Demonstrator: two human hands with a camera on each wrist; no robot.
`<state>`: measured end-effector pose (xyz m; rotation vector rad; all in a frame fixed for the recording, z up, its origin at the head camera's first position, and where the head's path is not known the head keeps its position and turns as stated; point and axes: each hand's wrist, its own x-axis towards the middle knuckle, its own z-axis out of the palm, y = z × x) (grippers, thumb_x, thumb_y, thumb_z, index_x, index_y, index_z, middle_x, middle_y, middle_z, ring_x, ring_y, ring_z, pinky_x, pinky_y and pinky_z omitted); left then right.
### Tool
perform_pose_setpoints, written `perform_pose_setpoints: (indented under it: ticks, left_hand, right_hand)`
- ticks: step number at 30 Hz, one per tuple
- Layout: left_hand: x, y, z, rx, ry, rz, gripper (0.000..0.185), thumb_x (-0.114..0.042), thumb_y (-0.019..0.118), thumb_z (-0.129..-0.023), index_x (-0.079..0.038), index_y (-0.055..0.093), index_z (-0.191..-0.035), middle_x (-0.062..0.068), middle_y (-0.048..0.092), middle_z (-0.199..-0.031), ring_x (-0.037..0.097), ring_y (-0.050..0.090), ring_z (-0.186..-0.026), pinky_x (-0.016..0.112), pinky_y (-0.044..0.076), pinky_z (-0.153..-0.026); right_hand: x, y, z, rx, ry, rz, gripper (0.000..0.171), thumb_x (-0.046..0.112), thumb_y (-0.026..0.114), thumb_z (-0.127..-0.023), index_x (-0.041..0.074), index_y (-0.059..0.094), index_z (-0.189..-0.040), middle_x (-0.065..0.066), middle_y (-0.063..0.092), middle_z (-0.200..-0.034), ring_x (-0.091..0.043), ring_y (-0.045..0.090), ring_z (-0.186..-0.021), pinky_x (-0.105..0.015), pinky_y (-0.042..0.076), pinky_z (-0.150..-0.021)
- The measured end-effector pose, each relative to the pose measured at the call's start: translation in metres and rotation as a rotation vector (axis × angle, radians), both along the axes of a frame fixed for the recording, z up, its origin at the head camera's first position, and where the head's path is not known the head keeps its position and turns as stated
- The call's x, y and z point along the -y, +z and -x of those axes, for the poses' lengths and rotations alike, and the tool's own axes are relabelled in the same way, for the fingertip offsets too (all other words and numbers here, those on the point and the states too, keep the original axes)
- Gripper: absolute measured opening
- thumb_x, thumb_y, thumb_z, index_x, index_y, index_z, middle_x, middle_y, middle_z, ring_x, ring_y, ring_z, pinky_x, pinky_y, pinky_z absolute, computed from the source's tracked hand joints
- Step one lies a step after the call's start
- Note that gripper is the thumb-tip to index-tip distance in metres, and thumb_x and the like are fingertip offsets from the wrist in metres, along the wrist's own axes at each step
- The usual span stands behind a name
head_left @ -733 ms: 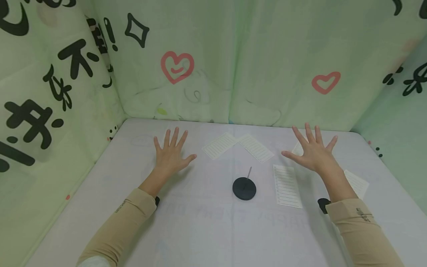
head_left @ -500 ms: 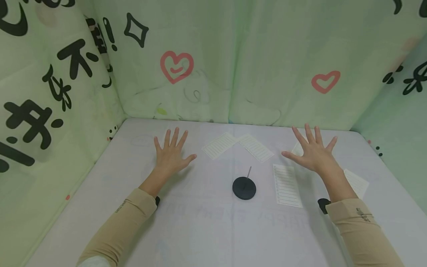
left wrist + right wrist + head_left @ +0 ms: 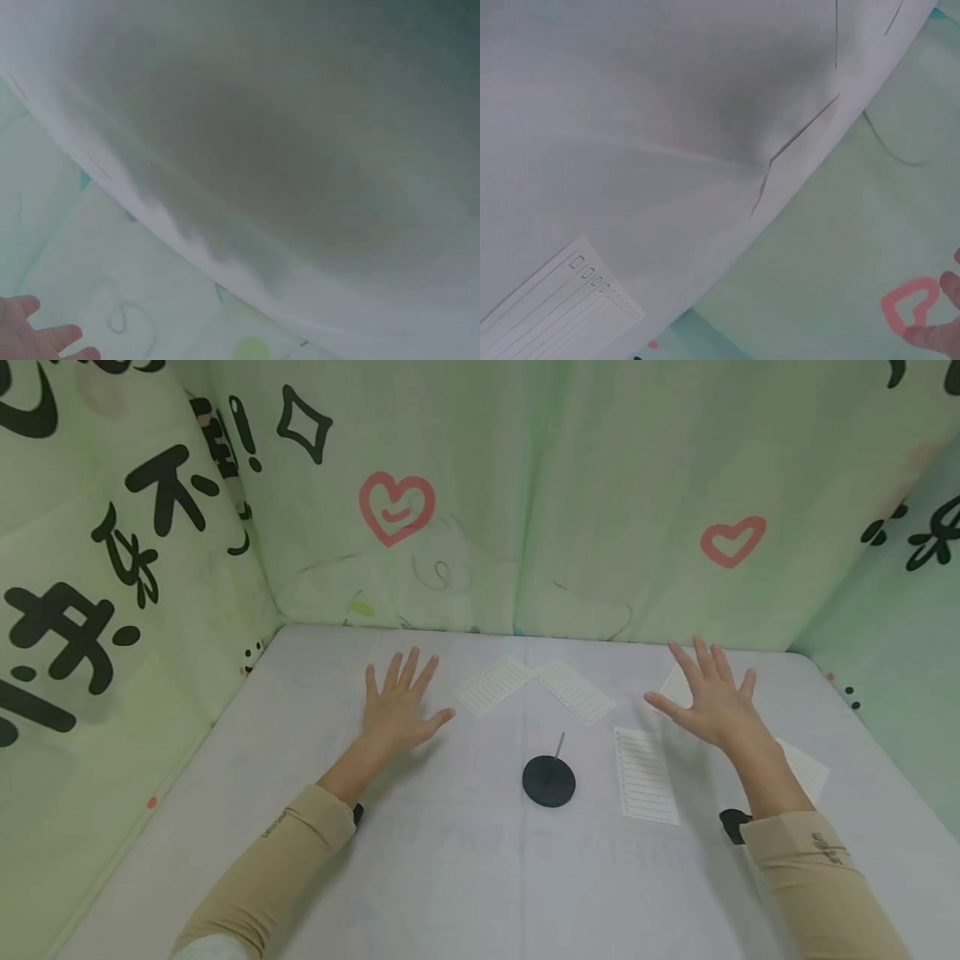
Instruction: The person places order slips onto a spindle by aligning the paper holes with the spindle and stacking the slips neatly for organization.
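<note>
White table (image 3: 450,881), ruled cards (image 3: 647,775), black disc (image 3: 549,785), green curtains (image 3: 600,468) (heart-printed)

Pale green fabric (image 3: 615,460) hangs behind the white counter (image 3: 450,893) and along both its sides. Red heart outlines (image 3: 397,516) and a black four-pointed star (image 3: 298,444) decorate the back, large black characters (image 3: 167,485) cover the left, and the light is soft and dim.

Sheets (image 3: 647,775) lie behind and right of the stand (image 3: 549,783) (all on the table (image 3: 450,885)).
</note>
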<state>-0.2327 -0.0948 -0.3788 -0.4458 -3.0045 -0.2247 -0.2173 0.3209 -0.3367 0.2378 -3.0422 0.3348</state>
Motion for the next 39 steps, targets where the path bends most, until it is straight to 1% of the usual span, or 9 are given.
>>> perform_pose_setpoints:
  ticks: [2,5,8,11,14,20,24,31,39]
  left_hand:
    - [-0.005,0.001,-0.002,-0.016,-0.046,-0.009,0.077,-0.059,0.042,-0.088,-0.020,0.012,-0.148,0.008,0.010,-0.153,0.030,0.006,-0.139,0.056,-0.004,-0.107]
    - [-0.014,0.002,-0.006,-0.033,-0.120,0.002,0.073,-0.057,0.042,-0.089,-0.018,0.019,-0.146,0.009,0.021,-0.150,0.030,0.017,-0.136,0.054,0.003,-0.108]
    - [-0.024,0.001,-0.010,-0.043,-0.190,0.040,0.071,-0.057,0.041,-0.089,-0.018,0.023,-0.145,0.009,0.027,-0.147,0.030,0.023,-0.133,0.053,0.009,-0.108]
    - [-0.033,-0.002,-0.015,-0.049,-0.250,0.086,0.070,-0.057,0.040,-0.089,-0.017,0.025,-0.144,0.009,0.030,-0.146,0.030,0.027,-0.131,0.050,0.013,-0.108]
    - [-0.042,-0.006,-0.020,-0.038,-0.299,0.128,0.070,-0.058,0.039,-0.089,-0.018,0.025,-0.144,0.009,0.031,-0.145,0.029,0.029,-0.130,0.048,0.015,-0.108]
    - [-0.059,-0.014,-0.031,0.026,-0.373,0.164,0.069,-0.060,0.038,-0.089,-0.021,0.026,-0.144,0.006,0.031,-0.146,0.027,0.028,-0.132,0.046,0.015,-0.109]
    - [-0.070,-0.019,-0.035,0.078,-0.408,0.212,0.068,-0.061,0.036,-0.089,-0.024,0.025,-0.144,0.003,0.030,-0.147,0.024,0.026,-0.133,0.044,0.015,-0.109]
    - [-0.083,-0.027,-0.041,0.139,-0.433,0.243,0.068,-0.064,0.032,-0.089,-0.026,0.023,-0.145,0.002,0.026,-0.149,0.023,0.023,-0.136,0.043,0.012,-0.111]
    - [-0.092,-0.025,-0.046,0.163,-0.432,0.315,0.067,-0.064,0.027,-0.090,-0.027,0.020,-0.146,0.000,0.024,-0.149,0.022,0.022,-0.137,0.041,0.011,-0.111]
  right_hand:
    - [-0.001,-0.002,0.000,-0.033,0.013,0.011,0.088,0.058,0.048,-0.086,0.008,0.007,-0.146,-0.026,0.007,-0.148,-0.044,0.003,-0.134,-0.070,-0.005,-0.096]
    - [-0.002,-0.006,-0.001,-0.059,0.047,-0.006,0.082,0.051,0.052,-0.087,-0.001,0.019,-0.141,-0.029,0.022,-0.141,-0.046,0.019,-0.128,-0.066,0.010,-0.099]
    - [-0.004,-0.011,-0.003,-0.037,0.093,-0.064,0.075,0.046,0.053,-0.089,-0.004,0.025,-0.137,-0.031,0.027,-0.136,-0.047,0.025,-0.124,-0.063,0.018,-0.098]
    - [-0.006,-0.014,-0.006,0.013,0.131,-0.121,0.069,0.044,0.050,-0.091,-0.002,0.026,-0.137,-0.030,0.027,-0.136,-0.048,0.026,-0.123,-0.063,0.021,-0.097]
    - [-0.007,-0.018,-0.009,0.051,0.161,-0.165,0.063,0.040,0.048,-0.092,0.000,0.027,-0.136,-0.029,0.029,-0.135,-0.049,0.029,-0.120,-0.063,0.024,-0.095]
    - [-0.007,-0.030,-0.010,0.148,0.165,-0.214,0.057,0.035,0.050,-0.092,0.001,0.030,-0.134,-0.028,0.031,-0.133,-0.049,0.030,-0.119,-0.063,0.022,-0.096]
    - [-0.007,-0.039,-0.009,0.195,0.147,-0.240,0.052,0.032,0.048,-0.093,0.001,0.034,-0.133,-0.027,0.032,-0.132,-0.048,0.031,-0.119,-0.064,0.023,-0.096]
    - [-0.005,-0.048,-0.008,0.205,0.162,-0.268,0.046,0.026,0.047,-0.093,-0.002,0.038,-0.129,-0.027,0.039,-0.127,-0.048,0.036,-0.116,-0.064,0.027,-0.092]
    - [-0.004,-0.054,-0.008,0.221,0.151,-0.320,0.045,0.024,0.045,-0.094,-0.006,0.038,-0.127,-0.028,0.040,-0.122,-0.047,0.037,-0.115,-0.063,0.029,-0.092]
